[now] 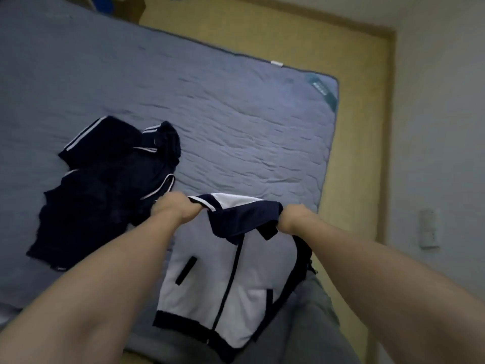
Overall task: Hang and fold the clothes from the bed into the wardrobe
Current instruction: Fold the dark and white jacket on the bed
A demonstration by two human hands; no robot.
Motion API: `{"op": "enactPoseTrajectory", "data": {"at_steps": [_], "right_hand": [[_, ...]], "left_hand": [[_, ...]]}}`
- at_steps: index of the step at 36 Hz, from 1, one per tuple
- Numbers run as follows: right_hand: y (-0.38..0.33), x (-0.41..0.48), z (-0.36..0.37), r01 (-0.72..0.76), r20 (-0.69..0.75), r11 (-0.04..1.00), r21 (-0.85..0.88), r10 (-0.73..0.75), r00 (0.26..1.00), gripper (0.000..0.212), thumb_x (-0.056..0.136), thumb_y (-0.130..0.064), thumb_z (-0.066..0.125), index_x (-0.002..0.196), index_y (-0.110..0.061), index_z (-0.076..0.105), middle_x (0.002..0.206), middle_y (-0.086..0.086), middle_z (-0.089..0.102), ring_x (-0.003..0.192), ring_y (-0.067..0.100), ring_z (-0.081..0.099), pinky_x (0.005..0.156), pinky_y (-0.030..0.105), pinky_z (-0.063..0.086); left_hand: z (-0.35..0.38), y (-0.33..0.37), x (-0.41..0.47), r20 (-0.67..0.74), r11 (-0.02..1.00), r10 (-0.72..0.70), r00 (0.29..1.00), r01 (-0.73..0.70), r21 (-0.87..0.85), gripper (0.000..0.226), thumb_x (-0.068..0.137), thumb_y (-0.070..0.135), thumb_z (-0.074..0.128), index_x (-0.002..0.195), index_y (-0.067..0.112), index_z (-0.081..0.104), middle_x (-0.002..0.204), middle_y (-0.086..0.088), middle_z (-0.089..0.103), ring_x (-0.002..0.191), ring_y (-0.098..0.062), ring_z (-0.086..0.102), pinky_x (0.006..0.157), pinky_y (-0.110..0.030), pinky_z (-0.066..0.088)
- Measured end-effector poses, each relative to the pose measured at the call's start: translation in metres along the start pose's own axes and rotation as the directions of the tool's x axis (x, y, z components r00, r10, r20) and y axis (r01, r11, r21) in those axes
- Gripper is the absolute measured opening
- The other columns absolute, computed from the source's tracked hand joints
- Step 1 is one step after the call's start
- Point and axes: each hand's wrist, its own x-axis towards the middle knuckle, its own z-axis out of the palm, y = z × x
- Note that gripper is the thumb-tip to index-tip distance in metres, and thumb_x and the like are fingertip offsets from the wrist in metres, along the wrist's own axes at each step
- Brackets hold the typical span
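I hold up a white and navy zip jacket point(225, 279) by its shoulders over the near edge of the bed point(236, 122). My left hand point(174, 207) is closed on the left shoulder, and my right hand point(295, 216) grips the right shoulder. The jacket hangs down between my arms, its navy hem near my legs. To the left on the blue-grey bed cover lies a crumpled pile of dark navy clothes point(110, 179) with white stripes, just beyond my left hand.
The bed's right edge runs beside a yellowish floor point(362, 127). A pale wall point(441, 127) with a white switch plate point(429, 228) stands at the right. My grey trousers point(312, 324) show below the jacket.
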Motion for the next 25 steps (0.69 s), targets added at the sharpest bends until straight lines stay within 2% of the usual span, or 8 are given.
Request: {"op": "enactPoseTrajectory", "data": {"at_steps": [2,5,9,13,16,18,22,25], "right_hand": [[0.008,0.071,-0.012,0.092,-0.015,0.994,0.055,-0.091,0.996,0.019,0.097,-0.024,0.048,0.089,-0.014,0.061,0.117,0.012,0.064,0.108,0.029,0.061,0.092,0.033,0.050],[0.018,0.168,-0.020,0.196,0.007,0.969,0.148,-0.199,0.980,0.037,0.101,-0.019,0.042,0.065,-0.017,0.041,0.097,0.013,0.066,0.094,0.028,0.060,0.072,0.028,0.039],[0.022,0.276,-0.032,0.270,-0.061,0.934,0.234,-0.263,0.963,0.035,0.102,-0.035,0.045,0.082,-0.008,0.055,0.102,0.018,0.066,0.096,0.034,0.062,0.071,0.029,0.039],[0.024,0.357,-0.037,0.319,-0.089,0.910,0.265,-0.306,0.948,0.045,0.101,-0.047,0.044,0.074,-0.011,0.051,0.084,0.012,0.059,0.075,0.028,0.053,0.064,0.032,0.038],[0.023,0.403,-0.042,0.319,-0.124,0.895,0.312,-0.295,0.948,0.044,0.101,-0.047,0.045,0.079,-0.010,0.053,0.078,0.007,0.054,0.070,0.025,0.051,0.058,0.032,0.035],[0.022,0.427,-0.044,0.310,-0.155,0.854,0.417,-0.269,0.951,0.047,0.099,-0.049,0.047,0.081,-0.006,0.055,0.082,0.011,0.059,0.077,0.029,0.056,0.063,0.035,0.043],[0.031,0.456,-0.035,0.099,-0.010,0.573,0.814,-0.156,0.988,0.036,0.085,-0.045,0.068,0.087,-0.009,0.064,0.093,0.013,0.071,0.085,0.030,0.069,0.075,0.040,0.058],[0.050,0.462,-0.021,-0.041,0.133,0.442,0.896,-0.179,0.975,0.034,0.081,-0.036,0.076,0.103,-0.009,0.070,0.091,0.008,0.076,0.082,0.028,0.073,0.072,0.037,0.061]], "left_hand": [[0.021,0.026,0.042,-0.018,0.991,-0.122,0.992,0.121,-0.061,0.078,0.074,0.079,0.045,0.109,0.013,0.069,0.112,-0.013,0.069,0.100,-0.033,0.066,0.086,-0.038,0.056],[0.045,0.065,0.103,-0.060,0.959,-0.259,0.964,0.249,-0.133,0.073,0.076,0.073,0.049,0.111,0.012,0.069,0.116,-0.015,0.068,0.103,-0.035,0.066,0.087,-0.038,0.055],[0.063,0.111,0.185,-0.122,0.918,-0.355,0.927,0.320,-0.236,0.081,0.072,0.077,0.056,0.115,0.009,0.068,0.123,-0.019,0.065,0.115,-0.038,0.061,0.088,-0.038,0.050],[0.076,0.143,0.261,-0.208,0.862,-0.388,0.898,0.274,-0.425,0.061,0.072,0.062,0.068,0.104,0.010,0.071,0.113,-0.017,0.070,0.108,-0.036,0.064,0.078,-0.031,0.047],[0.084,0.160,0.307,-0.305,0.863,-0.385,0.871,0.223,-0.453,0.059,0.076,0.055,0.071,0.113,0.009,0.066,0.119,-0.017,0.067,0.113,-0.037,0.061,0.083,-0.034,0.047],[0.090,0.169,0.327,-0.370,0.884,-0.356,0.858,0.181,-0.430,0.065,0.078,0.051,0.073,0.122,0.006,0.056,0.129,-0.016,0.060,0.121,-0.035,0.055,0.093,-0.039,0.046],[0.120,0.184,0.332,-0.520,0.942,-0.228,0.823,0.052,-0.331,0.057,0.082,0.028,0.072,0.128,0.007,0.046,0.142,-0.011,0.043,0.130,-0.030,0.043,0.103,-0.042,0.041],[0.163,0.196,0.303,-0.583,0.947,-0.146,0.799,-0.058,-0.317,0.042,0.084,0.020,0.064,0.122,0.007,0.051,0.131,-0.010,0.051,0.121,-0.029,0.049,0.100,-0.040,0.040]]}}
